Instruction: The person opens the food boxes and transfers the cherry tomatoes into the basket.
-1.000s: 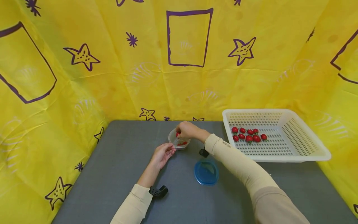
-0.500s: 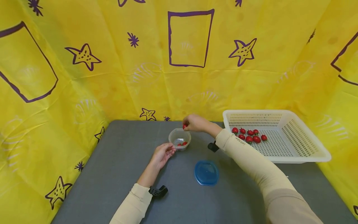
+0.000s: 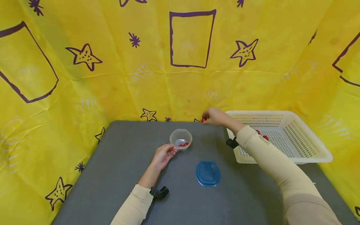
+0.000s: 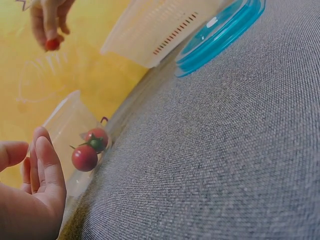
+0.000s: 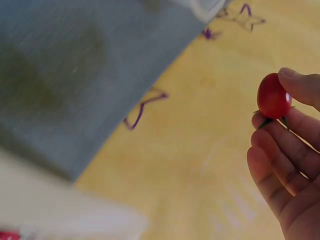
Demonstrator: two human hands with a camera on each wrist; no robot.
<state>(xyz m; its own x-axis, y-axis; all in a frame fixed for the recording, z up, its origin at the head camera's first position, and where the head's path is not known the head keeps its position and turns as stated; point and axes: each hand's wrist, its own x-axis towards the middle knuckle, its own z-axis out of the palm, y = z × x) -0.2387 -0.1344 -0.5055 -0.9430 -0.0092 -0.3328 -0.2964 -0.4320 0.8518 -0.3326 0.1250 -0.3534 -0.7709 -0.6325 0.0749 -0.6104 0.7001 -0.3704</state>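
Observation:
My right hand (image 3: 217,118) pinches a cherry tomato (image 5: 274,96) between thumb and fingers, its green calyx pointing down in the right wrist view. It is raised above the table's far edge, left of the white basket. At the middle of the table stands a small clear plastic container (image 3: 180,135) with a few cherry tomatoes (image 4: 85,158) at its bottom. My left hand (image 3: 163,153) holds that container at its near left rim, thumb and fingers about the edge. The exact contact is partly hidden in the left wrist view.
A white perforated basket (image 3: 306,134) stands at the back right; my right forearm hides most of its tomatoes (image 3: 265,137). A blue lid (image 3: 208,173) lies on the grey table (image 3: 126,140), nearer than the container. Yellow patterned cloth (image 3: 126,87) hangs behind and at both sides.
My right hand has lifted a cherry tomato up out of the container and carried it right, toward the basket. My left hand has stayed at the container's rim.

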